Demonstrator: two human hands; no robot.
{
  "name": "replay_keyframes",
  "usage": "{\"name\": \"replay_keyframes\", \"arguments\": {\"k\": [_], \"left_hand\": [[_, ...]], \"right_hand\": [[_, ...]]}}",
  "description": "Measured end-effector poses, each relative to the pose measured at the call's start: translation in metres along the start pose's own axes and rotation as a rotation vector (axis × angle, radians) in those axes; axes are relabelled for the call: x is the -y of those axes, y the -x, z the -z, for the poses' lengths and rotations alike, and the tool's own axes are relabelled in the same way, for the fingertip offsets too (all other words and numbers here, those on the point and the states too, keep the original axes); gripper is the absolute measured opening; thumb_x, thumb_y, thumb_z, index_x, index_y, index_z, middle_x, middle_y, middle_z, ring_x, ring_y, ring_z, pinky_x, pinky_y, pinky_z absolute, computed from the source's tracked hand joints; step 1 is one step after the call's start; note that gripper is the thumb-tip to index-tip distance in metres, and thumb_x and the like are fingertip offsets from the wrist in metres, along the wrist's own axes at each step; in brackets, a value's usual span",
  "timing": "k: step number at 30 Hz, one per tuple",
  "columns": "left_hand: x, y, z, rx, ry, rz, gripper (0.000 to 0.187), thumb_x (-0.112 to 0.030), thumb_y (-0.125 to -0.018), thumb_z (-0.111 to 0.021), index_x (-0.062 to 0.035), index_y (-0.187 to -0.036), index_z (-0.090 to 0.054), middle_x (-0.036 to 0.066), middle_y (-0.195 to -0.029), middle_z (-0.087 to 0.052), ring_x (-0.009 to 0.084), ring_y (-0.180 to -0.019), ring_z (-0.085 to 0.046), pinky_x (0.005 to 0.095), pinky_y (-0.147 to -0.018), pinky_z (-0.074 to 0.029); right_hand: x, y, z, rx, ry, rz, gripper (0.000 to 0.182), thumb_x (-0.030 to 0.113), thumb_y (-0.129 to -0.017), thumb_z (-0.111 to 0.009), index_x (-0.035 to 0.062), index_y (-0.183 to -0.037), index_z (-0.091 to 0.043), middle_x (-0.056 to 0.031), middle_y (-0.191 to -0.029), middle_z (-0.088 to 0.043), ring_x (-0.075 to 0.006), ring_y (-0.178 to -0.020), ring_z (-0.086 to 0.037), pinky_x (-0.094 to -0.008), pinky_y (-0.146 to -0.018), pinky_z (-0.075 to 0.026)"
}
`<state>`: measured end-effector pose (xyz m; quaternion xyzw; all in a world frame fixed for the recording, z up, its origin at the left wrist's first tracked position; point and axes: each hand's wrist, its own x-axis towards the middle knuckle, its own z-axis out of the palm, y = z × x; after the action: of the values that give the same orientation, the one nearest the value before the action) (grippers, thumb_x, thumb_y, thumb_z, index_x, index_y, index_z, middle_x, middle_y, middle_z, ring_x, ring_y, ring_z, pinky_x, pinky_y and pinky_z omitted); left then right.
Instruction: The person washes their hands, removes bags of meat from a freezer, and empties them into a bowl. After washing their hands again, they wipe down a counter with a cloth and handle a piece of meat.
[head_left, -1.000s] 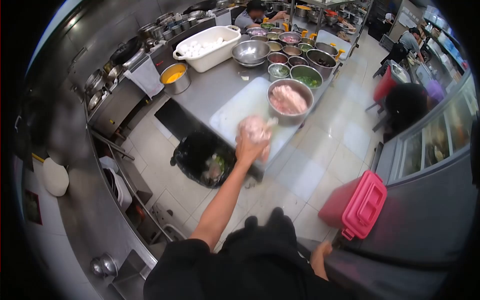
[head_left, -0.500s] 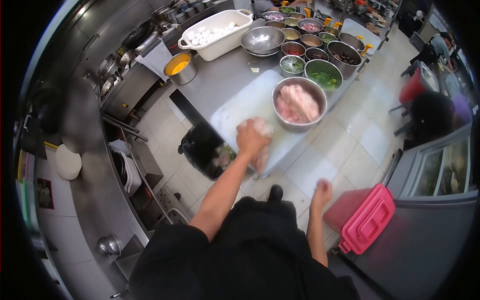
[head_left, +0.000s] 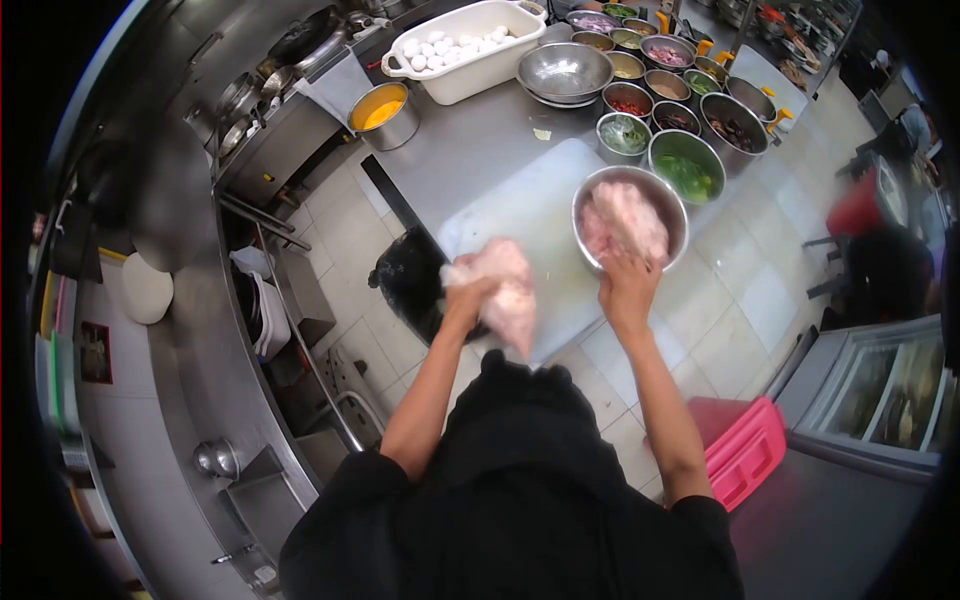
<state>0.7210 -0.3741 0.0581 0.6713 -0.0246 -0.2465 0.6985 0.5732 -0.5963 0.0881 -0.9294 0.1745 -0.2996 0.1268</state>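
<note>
"What's being held?"
"The left hand (head_left: 466,303) is clutching the meat (head_left: 507,285) over the board (head_left: 555,205), at its near left edge. The right hand (head_left: 629,293), well apart, is reaching over the near rim of the bowl (head_left: 678,225), onto the pile (head_left: 628,208) inside — whether it's gripping, I can't tell."
"What's crowding them?"
"The bowl is taking up the board's right side, with the greens (head_left: 683,177) sitting just behind. A basin (head_left: 566,72) and a tub (head_left: 455,90) of eggs (head_left: 440,48) are filling the table (head_left: 455,165) farther back — and a bin (head_left: 403,272) is standing below, left of the board."
</note>
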Motion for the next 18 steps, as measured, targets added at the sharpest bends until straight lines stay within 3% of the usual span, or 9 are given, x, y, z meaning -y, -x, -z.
{"name": "replay_keyframes", "arguments": {"k": [3, 7, 15, 18], "left_hand": [[0.003, 0.001, 0.043, 0.088, 0.544, 0.095, 0.061, -0.001, -0.055, -0.049, -0.0017, -0.116, -0.041, 0.016, -0.106, -0.054, 0.0297, -0.096, -0.058, 0.0432, -0.090, -0.049], [-0.011, 0.001, 0.098, 0.190, 0.673, 0.070, 0.076, -0.011, -0.056, -0.051, 0.0040, -0.129, -0.036, 0.021, -0.119, -0.052, 0.0350, -0.108, -0.055, 0.0460, -0.095, -0.046], [-0.030, -0.009, 0.139, 0.283, 0.870, 0.072, 0.075, -0.013, -0.062, -0.051, 0.0060, -0.132, -0.034, 0.023, -0.126, -0.048, 0.0371, -0.115, -0.049, 0.0460, -0.101, -0.040], [-0.033, -0.024, 0.136, 0.355, 0.915, 0.071, 0.074, -0.014, -0.063, -0.051, 0.0064, -0.132, -0.034, 0.023, -0.126, -0.048, 0.0374, -0.117, -0.047, 0.0455, -0.102, -0.038]], "right_hand": [[0.008, -0.005, -0.006, -0.118, -0.061, -0.022, 0.015, 0.005, -0.065, -0.066, 0.0110, -0.078, -0.066, -0.0013, -0.072, -0.059, -0.0207, -0.081, -0.054, -0.0416, -0.088, -0.031], [0.026, -0.006, -0.015, -0.090, -0.039, -0.072, 0.014, 0.004, -0.065, -0.065, 0.0104, -0.077, -0.067, -0.0012, -0.072, -0.058, -0.0205, -0.081, -0.054, -0.0404, -0.085, -0.030], [0.095, -0.001, -0.045, -0.056, -0.003, -0.159, 0.012, 0.010, -0.068, -0.066, 0.0085, -0.079, -0.068, -0.0026, -0.073, -0.058, -0.0209, -0.083, -0.053, -0.0416, -0.088, -0.029], [0.127, -0.005, -0.044, 0.042, -0.015, -0.190, 0.025, 0.017, -0.071, -0.067, 0.0058, -0.093, -0.067, -0.0078, -0.086, -0.059, -0.0245, -0.089, -0.052, -0.0446, -0.095, -0.026]]}}
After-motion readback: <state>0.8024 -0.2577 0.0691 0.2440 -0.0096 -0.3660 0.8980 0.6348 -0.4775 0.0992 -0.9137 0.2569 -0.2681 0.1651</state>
